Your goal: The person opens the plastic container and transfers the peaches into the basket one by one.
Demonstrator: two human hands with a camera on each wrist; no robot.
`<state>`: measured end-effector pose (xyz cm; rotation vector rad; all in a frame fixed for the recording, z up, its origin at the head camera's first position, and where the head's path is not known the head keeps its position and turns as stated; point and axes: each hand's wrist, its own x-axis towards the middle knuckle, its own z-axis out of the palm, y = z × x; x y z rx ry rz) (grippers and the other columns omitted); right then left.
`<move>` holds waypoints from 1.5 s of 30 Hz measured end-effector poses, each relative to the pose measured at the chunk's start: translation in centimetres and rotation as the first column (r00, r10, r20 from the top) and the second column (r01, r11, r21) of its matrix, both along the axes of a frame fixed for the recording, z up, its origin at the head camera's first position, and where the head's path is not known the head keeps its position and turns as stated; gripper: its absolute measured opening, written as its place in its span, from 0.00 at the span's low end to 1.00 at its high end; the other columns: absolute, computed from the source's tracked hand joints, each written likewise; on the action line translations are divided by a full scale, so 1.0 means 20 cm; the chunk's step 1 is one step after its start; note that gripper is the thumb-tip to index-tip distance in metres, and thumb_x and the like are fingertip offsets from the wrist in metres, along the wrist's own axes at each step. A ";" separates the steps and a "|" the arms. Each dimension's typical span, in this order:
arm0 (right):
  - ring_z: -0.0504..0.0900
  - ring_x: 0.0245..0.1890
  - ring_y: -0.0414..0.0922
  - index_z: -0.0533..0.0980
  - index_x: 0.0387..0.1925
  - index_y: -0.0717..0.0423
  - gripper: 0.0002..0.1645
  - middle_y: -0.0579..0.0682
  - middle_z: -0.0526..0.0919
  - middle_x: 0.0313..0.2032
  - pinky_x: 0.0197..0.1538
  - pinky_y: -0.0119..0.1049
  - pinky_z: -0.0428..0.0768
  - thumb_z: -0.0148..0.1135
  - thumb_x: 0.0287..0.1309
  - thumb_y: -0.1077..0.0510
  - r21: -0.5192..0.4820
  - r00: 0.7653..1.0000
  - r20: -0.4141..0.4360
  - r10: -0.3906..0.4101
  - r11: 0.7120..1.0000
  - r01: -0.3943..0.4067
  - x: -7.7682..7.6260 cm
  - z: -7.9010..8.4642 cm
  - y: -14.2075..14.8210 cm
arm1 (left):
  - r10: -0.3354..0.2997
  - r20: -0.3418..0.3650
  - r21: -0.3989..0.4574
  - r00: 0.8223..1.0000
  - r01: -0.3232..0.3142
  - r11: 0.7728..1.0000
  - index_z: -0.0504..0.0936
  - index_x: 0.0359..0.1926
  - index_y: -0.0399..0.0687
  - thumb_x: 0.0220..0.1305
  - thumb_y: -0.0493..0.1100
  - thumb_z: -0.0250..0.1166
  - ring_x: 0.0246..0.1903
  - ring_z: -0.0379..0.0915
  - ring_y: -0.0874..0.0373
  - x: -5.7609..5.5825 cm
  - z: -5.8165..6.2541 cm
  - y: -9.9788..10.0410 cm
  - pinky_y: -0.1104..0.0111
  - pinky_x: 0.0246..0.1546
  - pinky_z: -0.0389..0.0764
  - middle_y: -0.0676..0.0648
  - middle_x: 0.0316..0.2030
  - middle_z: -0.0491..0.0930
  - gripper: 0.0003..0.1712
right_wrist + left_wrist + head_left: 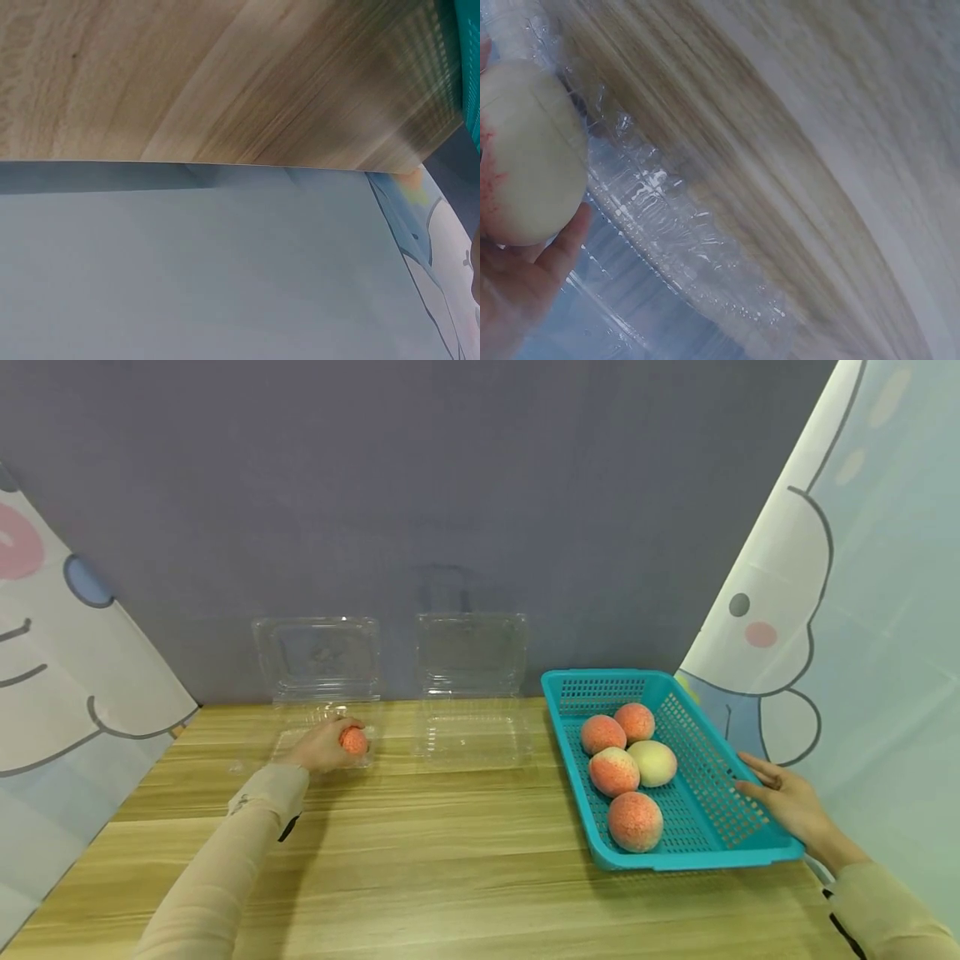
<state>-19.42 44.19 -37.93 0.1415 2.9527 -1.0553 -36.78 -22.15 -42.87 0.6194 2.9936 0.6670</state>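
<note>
My left hand (pixel 321 747) holds a peach (pixel 353 742) at the left clear plastic clamshell box (pixel 318 660), which stands with its lid raised. In the left wrist view the peach (pixel 536 157) shows its pale side with a red blush, and fingers curl round its lower edge. At the far right, my right hand (pixel 787 802) grips the side rim of a teal plastic basket (pixel 701 858), with the thumb over the edge. Several red-and-cream peaches (pixel 635 822) lie inside that basket. Just a sliver of the right hand enters the right wrist view.
A second clear clamshell box (pixel 472 735), lid up, stands between the left box and the basket. Both boxes are on a wood-grain table (pixel 420 877), before a grey backdrop (pixel 465 510). Cartoon-printed cloths (pixel 885 652) hang at both sides.
</note>
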 end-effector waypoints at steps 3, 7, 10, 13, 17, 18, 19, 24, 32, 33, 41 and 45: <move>0.53 0.58 0.77 0.46 0.70 0.58 0.40 0.78 0.51 0.63 0.48 0.72 0.61 0.48 0.65 0.44 -0.005 1.000 0.001 0.000 1.000 0.000 0.00 0.00 0.00 | 0.002 -0.014 -0.011 1.000 -0.002 1.000 0.72 0.55 0.43 0.45 0.46 0.70 0.44 0.71 0.40 0.00 0.01 0.00 0.50 0.40 0.75 0.34 0.50 0.69 0.34; 0.53 0.58 0.76 0.46 0.70 0.57 0.40 0.77 0.51 0.62 0.48 0.72 0.62 0.48 0.65 0.45 0.001 1.000 -0.004 -0.003 1.000 0.003 0.00 0.01 -0.01 | -0.004 -0.038 -0.019 0.999 0.003 1.000 0.73 0.55 0.41 0.45 0.44 0.69 0.48 0.69 0.37 0.01 0.01 0.01 0.47 0.44 0.74 0.33 0.52 0.69 0.34; 0.54 0.58 0.76 0.46 0.70 0.58 0.40 0.77 0.52 0.62 0.48 0.71 0.62 0.48 0.65 0.45 0.004 1.000 -0.007 -0.003 1.000 0.003 0.00 0.01 -0.01 | -0.008 -0.048 -0.034 0.999 0.007 0.999 0.73 0.56 0.40 0.45 0.45 0.69 0.49 0.68 0.36 0.01 0.02 0.01 0.46 0.45 0.73 0.32 0.52 0.69 0.34; 0.54 0.58 0.76 0.46 0.70 0.58 0.40 0.77 0.52 0.62 0.48 0.71 0.62 0.48 0.65 0.45 0.006 1.000 -0.005 -0.002 1.000 0.002 0.00 0.01 -0.01 | -0.001 -0.044 -0.045 0.999 -0.001 0.999 0.73 0.56 0.40 0.45 0.45 0.69 0.48 0.69 0.36 0.01 0.01 0.01 0.46 0.44 0.73 0.32 0.52 0.69 0.34; 0.54 0.57 0.76 0.47 0.69 0.59 0.40 0.77 0.52 0.62 0.47 0.71 0.63 0.48 0.65 0.45 0.005 1.000 -0.009 -0.001 1.000 0.001 0.01 0.01 -0.01 | 0.007 -0.055 -0.042 0.998 -0.009 0.999 0.73 0.55 0.40 0.47 0.48 0.69 0.46 0.70 0.36 0.01 0.01 0.01 0.47 0.43 0.74 0.31 0.52 0.69 0.34; 0.54 0.57 0.77 0.47 0.69 0.59 0.40 0.77 0.52 0.62 0.47 0.71 0.62 0.48 0.65 0.45 0.003 1.000 -0.007 0.000 1.000 0.000 0.01 0.01 -0.01 | 0.009 -0.060 -0.041 0.998 -0.012 0.999 0.73 0.55 0.40 0.47 0.49 0.68 0.46 0.70 0.36 0.01 0.01 0.01 0.47 0.42 0.74 0.31 0.52 0.69 0.33; 0.54 0.57 0.77 0.47 0.69 0.59 0.40 0.77 0.52 0.62 0.47 0.71 0.62 0.48 0.65 0.44 0.001 1.000 -0.005 -0.001 1.000 0.001 0.01 0.00 -0.01 | 0.011 -0.066 -0.040 0.998 -0.014 0.999 0.73 0.55 0.39 0.48 0.49 0.68 0.46 0.71 0.36 0.01 0.01 0.01 0.47 0.42 0.75 0.30 0.53 0.68 0.34; 0.53 0.58 0.77 0.46 0.69 0.59 0.41 0.77 0.51 0.63 0.47 0.72 0.62 0.47 0.65 0.43 -0.003 1.000 0.001 0.002 1.000 -0.002 0.01 0.00 0.00 | 0.040 -0.077 -0.053 0.996 -0.044 0.998 0.73 0.56 0.40 0.48 0.51 0.67 0.47 0.70 0.34 0.03 0.02 0.00 0.47 0.39 0.76 0.30 0.55 0.67 0.34; 0.53 0.58 0.77 0.46 0.69 0.59 0.41 0.77 0.51 0.63 0.48 0.72 0.61 0.48 0.65 0.44 -0.011 1.000 0.002 0.000 1.000 0.000 0.01 0.00 -0.01 | 0.067 -0.096 -0.074 0.993 -0.074 0.995 0.73 0.55 0.43 0.45 0.52 0.69 0.47 0.70 0.38 0.07 0.04 -0.01 0.49 0.35 0.77 0.35 0.53 0.67 0.35; 0.54 0.58 0.76 0.46 0.69 0.59 0.41 0.76 0.51 0.63 0.48 0.71 0.62 0.48 0.65 0.44 -0.010 1.000 0.003 -0.002 1.000 0.002 0.01 0.00 -0.01 | 0.072 -0.103 -0.077 0.992 -0.080 0.994 0.73 0.54 0.44 0.45 0.53 0.69 0.45 0.71 0.39 0.07 0.04 -0.01 0.50 0.33 0.77 0.35 0.53 0.68 0.35; 0.55 0.58 0.76 0.46 0.70 0.58 0.41 0.76 0.52 0.63 0.48 0.71 0.63 0.48 0.65 0.44 -0.007 1.000 0.003 -0.007 1.000 0.007 0.01 0.00 -0.01 | 0.080 -0.134 -0.062 0.988 -0.089 0.994 0.74 0.52 0.43 0.44 0.52 0.69 0.41 0.72 0.41 0.07 0.05 -0.03 0.52 0.30 0.76 0.36 0.50 0.69 0.34; 0.55 0.57 0.76 0.46 0.70 0.57 0.41 0.75 0.52 0.63 0.47 0.70 0.64 0.48 0.65 0.44 0.003 1.000 0.003 -0.010 1.000 0.010 0.01 0.00 0.00 | 0.107 -0.153 -0.070 0.982 -0.119 0.990 0.73 0.53 0.44 0.43 0.53 0.69 0.42 0.72 0.39 0.08 0.07 -0.02 0.52 0.27 0.76 0.35 0.52 0.68 0.34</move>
